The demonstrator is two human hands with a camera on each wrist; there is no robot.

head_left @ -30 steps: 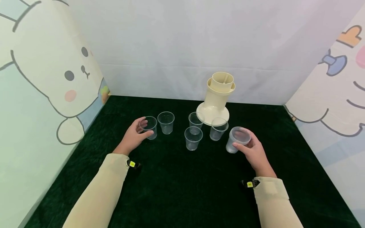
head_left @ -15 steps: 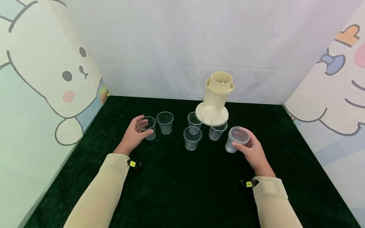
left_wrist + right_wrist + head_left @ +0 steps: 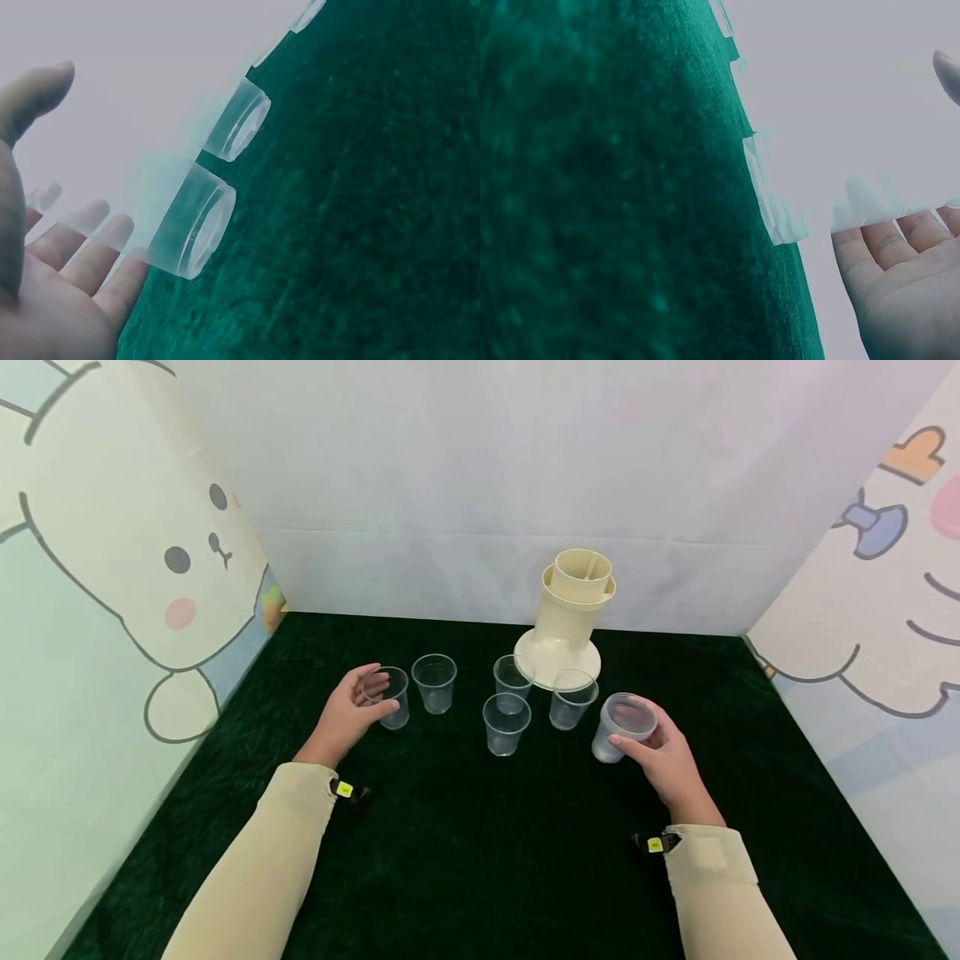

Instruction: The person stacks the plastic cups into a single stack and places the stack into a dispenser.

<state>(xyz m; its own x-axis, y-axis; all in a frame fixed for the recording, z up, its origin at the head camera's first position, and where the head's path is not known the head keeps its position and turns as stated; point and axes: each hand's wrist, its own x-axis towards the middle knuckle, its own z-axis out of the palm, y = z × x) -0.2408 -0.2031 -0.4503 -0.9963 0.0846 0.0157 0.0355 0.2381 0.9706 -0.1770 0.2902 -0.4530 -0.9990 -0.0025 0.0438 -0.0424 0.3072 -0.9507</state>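
Note:
In the head view my left hand (image 3: 341, 718) curves loosely around a clear plastic cup (image 3: 396, 717) at the left. Its fingers show through the cup wall, and its thumb overlaps the near side. The left wrist view has thumb and fingers spread well apart about the cup (image 3: 196, 225). On the right, my right hand (image 3: 667, 764) holds a stack of clear plastic cups (image 3: 617, 735), thumb in front and fingers behind. In the right wrist view glare washes out most of this stack (image 3: 776, 202), above the hand's fingers (image 3: 889, 244).
Several more clear cups stand upright between the hands, including one cup (image 3: 507, 727) nearest the front. A cream cylindrical holder (image 3: 566, 618) on a round base rises behind them. Dark green cloth (image 3: 480, 860) covers the table, with a white curtain (image 3: 450, 460) behind.
The left thumb has drawn back slightly from the left cup's near side. The cups and the right hand stay where they were; the view has shifted only slightly.

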